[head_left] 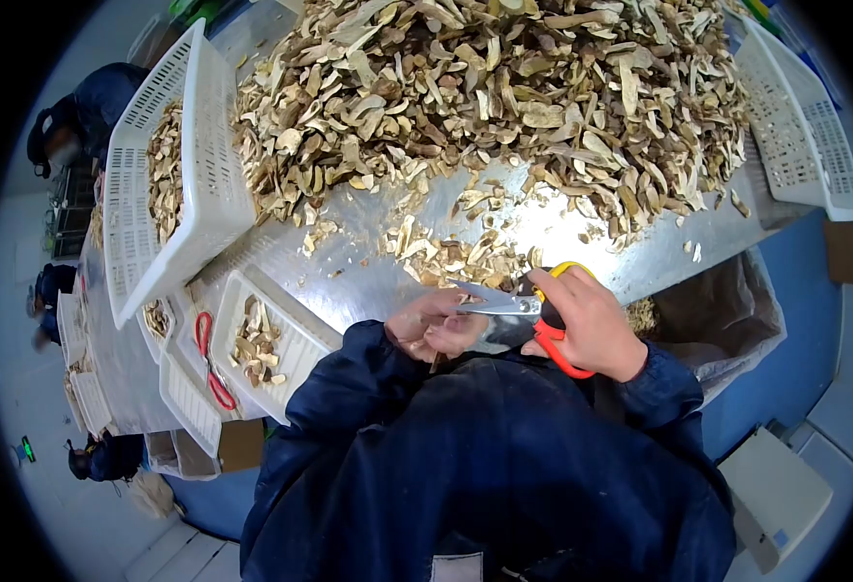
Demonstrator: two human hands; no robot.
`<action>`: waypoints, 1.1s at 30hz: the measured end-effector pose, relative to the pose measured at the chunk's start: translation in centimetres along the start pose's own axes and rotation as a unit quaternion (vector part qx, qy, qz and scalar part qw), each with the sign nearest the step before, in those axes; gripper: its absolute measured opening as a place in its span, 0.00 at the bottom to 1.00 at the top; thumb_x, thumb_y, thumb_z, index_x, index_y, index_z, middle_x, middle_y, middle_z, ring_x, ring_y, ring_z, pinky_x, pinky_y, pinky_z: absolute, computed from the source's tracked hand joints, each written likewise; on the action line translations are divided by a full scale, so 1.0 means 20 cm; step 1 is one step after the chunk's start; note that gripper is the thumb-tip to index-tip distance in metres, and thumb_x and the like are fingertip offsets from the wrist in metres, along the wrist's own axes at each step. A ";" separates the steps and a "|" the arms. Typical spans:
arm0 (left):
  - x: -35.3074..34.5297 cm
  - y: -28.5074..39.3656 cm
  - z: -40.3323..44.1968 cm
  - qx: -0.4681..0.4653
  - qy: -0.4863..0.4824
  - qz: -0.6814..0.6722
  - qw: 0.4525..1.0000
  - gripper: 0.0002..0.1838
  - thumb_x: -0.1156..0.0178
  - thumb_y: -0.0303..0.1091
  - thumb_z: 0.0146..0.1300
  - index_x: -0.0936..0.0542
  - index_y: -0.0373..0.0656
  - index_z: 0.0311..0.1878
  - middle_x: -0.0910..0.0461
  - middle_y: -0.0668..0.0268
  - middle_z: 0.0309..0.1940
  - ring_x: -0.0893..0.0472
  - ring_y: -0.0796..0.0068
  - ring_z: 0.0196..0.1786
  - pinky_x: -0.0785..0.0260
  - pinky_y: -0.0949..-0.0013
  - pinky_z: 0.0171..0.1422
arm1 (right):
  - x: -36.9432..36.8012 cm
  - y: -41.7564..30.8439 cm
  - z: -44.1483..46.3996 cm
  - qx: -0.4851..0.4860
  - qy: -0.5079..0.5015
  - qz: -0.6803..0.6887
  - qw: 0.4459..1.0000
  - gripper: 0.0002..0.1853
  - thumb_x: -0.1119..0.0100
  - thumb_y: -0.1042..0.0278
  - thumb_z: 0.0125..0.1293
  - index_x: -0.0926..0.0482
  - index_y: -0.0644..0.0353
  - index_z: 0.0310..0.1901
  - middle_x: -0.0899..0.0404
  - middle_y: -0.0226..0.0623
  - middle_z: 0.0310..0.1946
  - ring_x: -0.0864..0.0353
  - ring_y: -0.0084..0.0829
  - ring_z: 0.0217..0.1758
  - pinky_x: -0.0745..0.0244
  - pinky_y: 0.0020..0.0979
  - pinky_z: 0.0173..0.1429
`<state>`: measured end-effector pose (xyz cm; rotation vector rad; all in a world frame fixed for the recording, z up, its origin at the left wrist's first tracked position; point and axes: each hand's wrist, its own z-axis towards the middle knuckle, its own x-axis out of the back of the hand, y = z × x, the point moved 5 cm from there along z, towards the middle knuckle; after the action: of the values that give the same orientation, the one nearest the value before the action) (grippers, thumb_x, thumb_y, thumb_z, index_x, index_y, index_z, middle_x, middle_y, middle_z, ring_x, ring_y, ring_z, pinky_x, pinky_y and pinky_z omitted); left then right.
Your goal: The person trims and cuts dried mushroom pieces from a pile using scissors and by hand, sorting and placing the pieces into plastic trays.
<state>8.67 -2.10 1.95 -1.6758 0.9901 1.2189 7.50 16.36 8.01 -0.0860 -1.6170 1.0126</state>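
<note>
My right hand grips a pair of scissors with red, yellow and black handles. Their parted blades point left and reach over the fingers of my left hand. That hand is closed in a pinch; the brown end of a dried mushroom slice shows below it, the rest hidden by the fingers. Just beyond both hands, small cut mushroom pieces lie scattered on the metal table. A large heap of dried mushroom slices covers the table's far side.
A white slotted basket with slices stands at the left, another basket at the right. Near my left arm are a shallow white tray with pieces and red-handled scissors. A lined bin sits below the right edge. Other people are at left.
</note>
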 end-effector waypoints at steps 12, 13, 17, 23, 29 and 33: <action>0.09 -0.04 0.00 0.098 0.003 0.129 0.987 0.12 0.51 0.30 0.69 0.30 0.34 0.52 0.37 0.73 0.19 0.41 0.91 0.15 0.50 0.86 0.14 | 0.02 -0.01 0.02 0.058 -0.040 -0.025 0.997 0.38 0.27 0.47 0.46 0.27 0.63 0.54 0.25 0.39 0.31 0.25 0.40 0.39 0.28 0.37 0.44; 0.03 -0.05 0.00 0.093 0.039 0.135 0.986 0.10 0.52 0.29 0.70 0.30 0.35 0.51 0.37 0.73 0.19 0.40 0.91 0.15 0.50 0.86 0.14 | 0.02 0.00 0.02 0.056 -0.057 -0.043 0.996 0.37 0.28 0.47 0.47 0.27 0.63 0.54 0.24 0.39 0.30 0.24 0.40 0.39 0.27 0.37 0.42; 0.05 -0.06 -0.02 0.093 0.102 0.172 0.975 0.16 0.58 0.28 0.73 0.33 0.38 0.61 0.37 0.74 0.20 0.40 0.92 0.15 0.50 0.87 0.15 | -0.02 0.04 -0.02 0.050 -0.120 -0.096 0.987 0.33 0.30 0.46 0.48 0.26 0.60 0.51 0.22 0.37 0.29 0.23 0.38 0.37 0.25 0.37 0.38; 0.02 -0.04 -0.03 0.111 0.057 0.212 0.969 0.24 0.56 0.28 0.72 0.41 0.41 0.70 0.36 0.74 0.21 0.41 0.93 0.16 0.49 0.87 0.16 | 0.06 0.02 0.00 0.072 -0.073 -0.053 0.993 0.34 0.29 0.46 0.46 0.26 0.61 0.51 0.24 0.39 0.31 0.24 0.40 0.40 0.26 0.37 0.43; 0.00 -0.05 -0.02 0.159 0.088 0.272 0.945 0.24 0.53 0.30 0.72 0.40 0.39 0.69 0.36 0.74 0.21 0.41 0.92 0.16 0.50 0.85 0.17 | 0.08 0.00 0.02 0.102 -0.110 -0.059 0.987 0.35 0.27 0.46 0.45 0.27 0.61 0.51 0.25 0.40 0.33 0.26 0.41 0.44 0.28 0.39 0.49; 0.05 -0.07 -0.02 0.166 0.076 0.263 0.947 0.17 0.53 0.32 0.72 0.34 0.38 0.61 0.35 0.73 0.21 0.42 0.92 0.16 0.51 0.85 0.17 | 0.06 -0.01 0.03 0.117 -0.120 -0.050 0.984 0.34 0.28 0.46 0.47 0.26 0.60 0.50 0.25 0.39 0.32 0.25 0.41 0.43 0.28 0.39 0.48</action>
<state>10.27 -2.21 1.31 -1.2894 1.7131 1.1722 6.64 16.58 9.10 0.2854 -1.6869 1.1609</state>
